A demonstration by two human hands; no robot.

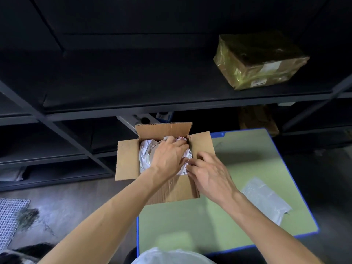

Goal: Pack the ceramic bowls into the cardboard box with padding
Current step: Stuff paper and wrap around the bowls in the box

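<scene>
Clutches crumpled paper padding (144, 159) inside the cardboard box (126, 159) with left grip (167, 155), fingers curled, and pinches its right edge with right grip (207, 172).

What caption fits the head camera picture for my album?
Left hand and right hand tuck paper padding into the open cardboard box.

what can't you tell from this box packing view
Bowls: head view, none visible; crumpled paper, left hand and right hand cover the inside of the cardboard box.
Both hands' grip: head view, fingertips buried in paper.
Label on the taped parcel: head view, too small, blurred.
</scene>
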